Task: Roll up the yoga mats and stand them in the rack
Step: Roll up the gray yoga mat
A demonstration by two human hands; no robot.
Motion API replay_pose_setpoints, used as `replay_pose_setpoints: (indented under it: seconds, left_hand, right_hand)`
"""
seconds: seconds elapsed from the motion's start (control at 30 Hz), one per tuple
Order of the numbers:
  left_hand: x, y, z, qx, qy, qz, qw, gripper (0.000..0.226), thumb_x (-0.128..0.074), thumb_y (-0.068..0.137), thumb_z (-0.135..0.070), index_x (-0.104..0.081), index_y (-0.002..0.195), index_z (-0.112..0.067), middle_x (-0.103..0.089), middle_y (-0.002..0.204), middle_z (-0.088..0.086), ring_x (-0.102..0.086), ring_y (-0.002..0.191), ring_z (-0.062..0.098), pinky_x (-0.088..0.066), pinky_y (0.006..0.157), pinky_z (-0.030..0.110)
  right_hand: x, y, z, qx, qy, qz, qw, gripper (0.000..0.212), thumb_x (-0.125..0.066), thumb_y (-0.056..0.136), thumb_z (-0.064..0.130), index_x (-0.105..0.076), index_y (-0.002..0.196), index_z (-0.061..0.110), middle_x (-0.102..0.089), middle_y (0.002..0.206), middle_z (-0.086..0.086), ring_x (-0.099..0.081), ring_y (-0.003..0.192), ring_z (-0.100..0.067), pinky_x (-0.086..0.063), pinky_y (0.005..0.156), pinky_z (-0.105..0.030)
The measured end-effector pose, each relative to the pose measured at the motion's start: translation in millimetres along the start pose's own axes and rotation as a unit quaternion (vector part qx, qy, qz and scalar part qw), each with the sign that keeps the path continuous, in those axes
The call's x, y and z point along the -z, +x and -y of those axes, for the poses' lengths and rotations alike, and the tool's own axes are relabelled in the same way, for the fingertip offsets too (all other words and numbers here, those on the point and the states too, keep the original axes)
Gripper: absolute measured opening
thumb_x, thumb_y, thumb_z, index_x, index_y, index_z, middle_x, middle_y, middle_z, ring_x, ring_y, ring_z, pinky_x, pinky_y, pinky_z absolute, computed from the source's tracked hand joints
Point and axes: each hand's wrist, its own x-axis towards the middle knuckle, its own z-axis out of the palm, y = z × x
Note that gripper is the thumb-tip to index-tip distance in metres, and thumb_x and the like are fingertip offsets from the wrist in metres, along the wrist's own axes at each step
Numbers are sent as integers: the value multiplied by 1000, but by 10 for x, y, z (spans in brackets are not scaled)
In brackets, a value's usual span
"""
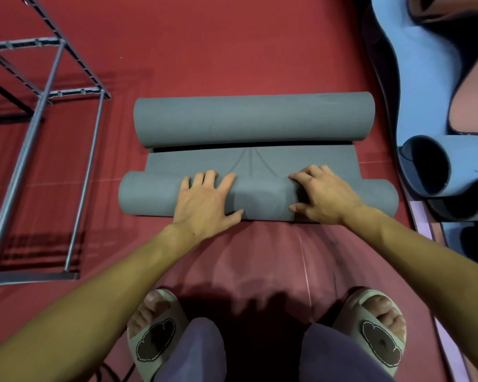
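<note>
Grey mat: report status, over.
Left hand and right hand both pressing near roll of grey mat. Far end curled into second roll. Rack left, holds nothing. Nothing blocking.

Grey mat [257,161] under the fingers [204,177], faint line pattern just past them. Red floor [232,51]. Blue mats [431,106] far right. Silver-grey rack [39,106] left.
</note>
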Motion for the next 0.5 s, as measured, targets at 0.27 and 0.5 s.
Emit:
replay_pose_setpoints:
  seconds: [0.27, 0.5]
  left_hand:
    - [-11, 92, 41, -36, 60, 30, 997, 96, -71, 70, -70, -40, 146, -19, -52, 133, 12, -53, 121, 35, -44, 105, 59]
    - [-16, 186, 73, -24, 37, 41, 998, 107, -81, 62, -78, -42, 146, -23, -53, 136, 9, -53, 126, 33, -40, 109, 57]
  right_hand:
    - [96, 55, -4, -17, -6, 1, 1000, 66, -72, 88, 59, -46, 140, 29, -59, 140, 0, -50, 132, -28, -49, 91, -49]
    - [7, 47, -19, -26, -10, -47, 999, 66, -70, 90, 60, -55, 148, 30, -50, 137, -5, -46, 122, -34, -49, 99, -48]
